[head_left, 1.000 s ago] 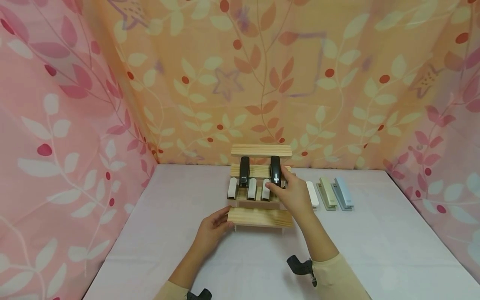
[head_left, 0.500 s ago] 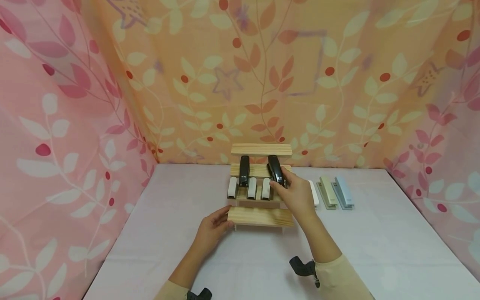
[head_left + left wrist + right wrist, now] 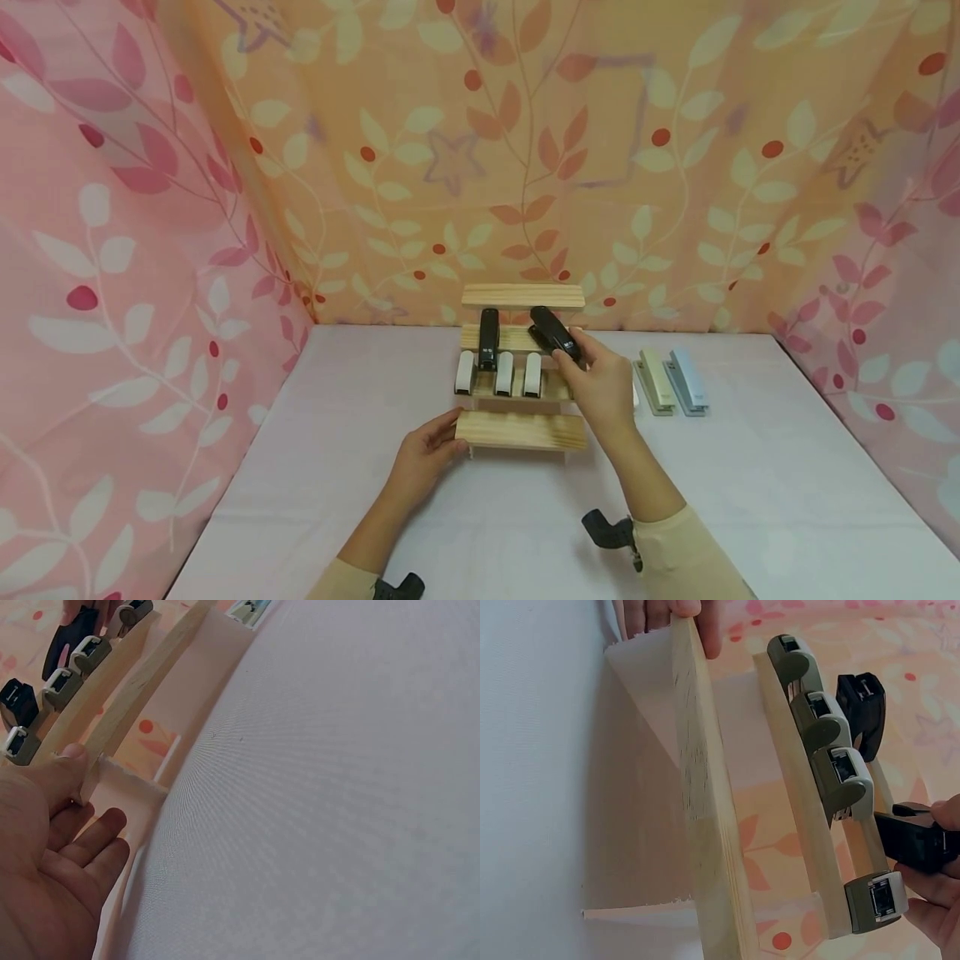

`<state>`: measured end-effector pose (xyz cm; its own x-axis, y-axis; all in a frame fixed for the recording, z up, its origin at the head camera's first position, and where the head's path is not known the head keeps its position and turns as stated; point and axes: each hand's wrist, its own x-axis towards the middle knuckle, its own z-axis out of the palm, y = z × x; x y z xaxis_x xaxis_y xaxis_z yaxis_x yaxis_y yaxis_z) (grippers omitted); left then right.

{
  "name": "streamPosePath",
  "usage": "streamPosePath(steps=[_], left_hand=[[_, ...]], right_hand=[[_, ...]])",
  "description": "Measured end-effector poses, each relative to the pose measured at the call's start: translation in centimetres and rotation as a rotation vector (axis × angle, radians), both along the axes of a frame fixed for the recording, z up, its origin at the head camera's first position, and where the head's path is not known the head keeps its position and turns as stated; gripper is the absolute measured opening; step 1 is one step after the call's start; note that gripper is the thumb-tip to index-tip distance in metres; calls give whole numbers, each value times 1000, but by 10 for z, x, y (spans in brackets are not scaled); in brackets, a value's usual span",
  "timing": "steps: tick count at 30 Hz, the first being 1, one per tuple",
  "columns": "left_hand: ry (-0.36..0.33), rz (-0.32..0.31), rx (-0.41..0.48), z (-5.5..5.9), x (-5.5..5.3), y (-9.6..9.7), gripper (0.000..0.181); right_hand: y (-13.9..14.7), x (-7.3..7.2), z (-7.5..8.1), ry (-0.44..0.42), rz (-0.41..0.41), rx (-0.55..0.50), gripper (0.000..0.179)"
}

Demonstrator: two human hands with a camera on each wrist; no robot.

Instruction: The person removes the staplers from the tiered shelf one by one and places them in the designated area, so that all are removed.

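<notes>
A tiered wooden rack (image 3: 521, 429) stands mid-table. My left hand (image 3: 422, 458) pinches the left end of its lowest board, thumb on top and fingers below. In my right hand (image 3: 606, 387) is a black stapler (image 3: 553, 333), gripped by its front end and tilted over the right part of the rack. Another black stapler (image 3: 488, 340) stands upright on the left of the upper tier. Along the tier below sit several white-and-grey staplers (image 3: 504, 375); the rightmost one (image 3: 874, 904) shows in the right wrist view but is hidden by my hand in the head view.
Right of the rack, a pale green stapler (image 3: 657, 383) and a light blue stapler (image 3: 687, 383) lie side by side on the white table (image 3: 322, 400). My right hand mostly covers a white item beside them. Patterned curtains (image 3: 390, 208) enclose the back and sides.
The black stapler in my right hand has turned from nearly upright to slanting, its front end swinging right, and my hand has shifted slightly right with it. My left hand stays on the rack.
</notes>
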<state>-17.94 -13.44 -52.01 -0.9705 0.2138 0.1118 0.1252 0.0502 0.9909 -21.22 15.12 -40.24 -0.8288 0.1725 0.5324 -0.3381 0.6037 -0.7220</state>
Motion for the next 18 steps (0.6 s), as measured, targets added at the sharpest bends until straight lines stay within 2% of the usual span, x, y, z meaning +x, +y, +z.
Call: streamPosePath(steps=[8,18], left_hand=[[6,17,-10,-3,-1,0,58],[10,18,-21,-6,-1,0,59]], right_hand=[[10,5,7,72,48,-45,47],[43,28,25,129,30,-47,48]])
